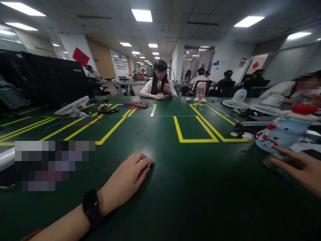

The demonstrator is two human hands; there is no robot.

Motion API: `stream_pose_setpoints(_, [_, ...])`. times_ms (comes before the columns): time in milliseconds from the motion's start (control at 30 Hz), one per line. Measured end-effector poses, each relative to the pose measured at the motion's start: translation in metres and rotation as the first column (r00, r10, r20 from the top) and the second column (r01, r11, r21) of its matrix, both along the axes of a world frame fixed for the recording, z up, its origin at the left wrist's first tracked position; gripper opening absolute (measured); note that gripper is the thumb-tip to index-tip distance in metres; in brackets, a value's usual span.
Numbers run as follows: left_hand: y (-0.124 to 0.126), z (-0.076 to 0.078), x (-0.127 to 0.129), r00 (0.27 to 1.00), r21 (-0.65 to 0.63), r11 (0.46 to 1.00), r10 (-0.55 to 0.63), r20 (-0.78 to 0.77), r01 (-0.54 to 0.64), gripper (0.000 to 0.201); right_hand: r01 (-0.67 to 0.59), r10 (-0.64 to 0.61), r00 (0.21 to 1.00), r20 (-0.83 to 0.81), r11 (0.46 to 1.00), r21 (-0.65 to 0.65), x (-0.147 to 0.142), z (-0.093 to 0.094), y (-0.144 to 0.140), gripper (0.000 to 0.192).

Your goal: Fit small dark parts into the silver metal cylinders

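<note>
left hand [125, 180] flat on green tabletop [190, 187], fingers loosely curled, holding nothing. right hand [299, 169] fingers spread open, tips touching dark flat thing; pale blue bottle [281, 134] lies just beyond them, long axis up-right. right hand much nearer.

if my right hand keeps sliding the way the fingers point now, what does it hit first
Probably the pale blue bottle with red spots: the right hand points left and slightly away, fingertips already near its base. Depth is hard to judge here.
</note>
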State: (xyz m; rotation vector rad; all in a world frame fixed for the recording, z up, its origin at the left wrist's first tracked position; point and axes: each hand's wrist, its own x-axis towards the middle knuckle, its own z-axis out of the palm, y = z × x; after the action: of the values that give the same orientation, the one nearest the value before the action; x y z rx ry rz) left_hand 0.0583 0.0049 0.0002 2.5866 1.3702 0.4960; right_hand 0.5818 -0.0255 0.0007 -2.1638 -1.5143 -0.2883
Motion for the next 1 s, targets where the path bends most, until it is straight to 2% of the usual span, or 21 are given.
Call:
stream_pose_setpoints(67, [-0.001, 0.001, 0.001, 1.0, -0.009, 1.0, 0.0, 0.004, 0.0, 0.028, -0.136, 0.117, 0.984, -0.138, 0.981, -0.142, -0.047, 0.008, -0.003, 0.06])
stream_pose_setpoints(100, [-0.001, 0.002, 0.001, 1.0, -0.011, 1.0, 0.0, 0.006, 0.0, 0.028, -0.25, 0.228, 0.96, -0.165, 0.96, -0.127, -0.075, 0.011, -0.004, 0.06])
stream_pose_setpoints(167, [-0.001, 0.001, 0.002, 1.0, -0.013, 1.0, -0.001, 0.007, 0.001, 0.028, -0.541, 0.515, 0.831, -0.208, 0.836, -0.094, -0.134, 0.015, -0.006, 0.056])
stream_pose_setpoints(233, [0.0, 0.0, 0.001, 1.0, -0.013, 1.0, -0.002, 0.003, 0.002, 0.028, -0.737, 0.688, 0.661, -0.3, 0.67, -0.089, -0.188, 0.017, -0.008, 0.054])
stream_pose_setpoints(300, [0.001, -0.001, -0.002, 1.0, -0.014, 1.0, -0.001, 0.001, 0.001, 0.028, -0.839, 0.764, 0.52, -0.381, 0.54, -0.061, -0.226, 0.016, -0.009, 0.052])
stream_pose_setpoints(367, [0.001, -0.002, -0.002, 1.0, -0.015, 1.0, -0.002, 0.009, 0.002, 0.026, -0.875, 0.782, 0.448, -0.434, 0.483, -0.032, -0.246, 0.012, -0.009, 0.051])
stream_pose_setpoints(400, [0.0, -0.001, -0.001, 1.0, -0.019, 1.0, -0.007, 0.022, 0.007, 0.025, -0.875, 0.775, 0.439, -0.456, 0.484, -0.019, -0.251, 0.009, -0.009, 0.052])
stream_pose_setpoints(467, [-0.002, 0.004, 0.008, 0.996, -0.036, 0.999, -0.016, 0.085, 0.02, 0.023, -0.85, 0.735, 0.451, -0.506, 0.527, 0.007, -0.251, 0.003, -0.009, 0.059])
stream_pose_setpoints(567, [-0.011, 0.018, 0.037, 0.967, -0.067, 0.996, -0.033, 0.251, 0.051, 0.022, -0.806, 0.667, 0.437, -0.603, 0.588, 0.067, -0.247, -0.006, -0.006, 0.063])
stream_pose_setpoints(667, [-0.019, 0.034, 0.071, 0.928, -0.1, 0.987, -0.084, 0.362, 0.128, 0.02, -0.818, 0.645, 0.355, -0.677, 0.564, 0.108, -0.247, -0.008, -0.004, 0.051])
stream_pose_setpoints(767, [-0.021, 0.042, 0.086, 0.897, -0.14, 0.977, -0.087, 0.432, 0.162, 0.012, -0.837, 0.659, 0.342, -0.67, 0.538, 0.101, -0.249, -0.005, -0.004, 0.045])
stream_pose_setpoints(900, [-0.015, 0.034, 0.076, 0.872, -0.19, 0.976, -0.004, 0.489, 0.111, 0.012, -0.833, 0.728, 0.381, -0.571, 0.538, 0.129, -0.247, -0.004, -0.007, 0.041])
stream_pose_setpoints(1000, [-0.011, 0.017, 0.068, 0.925, -0.249, 0.96, -0.023, 0.38, 0.126, 0.01, -0.833, 0.762, 0.414, -0.499, 0.538, 0.132, -0.247, -0.006, -0.009, 0.045])
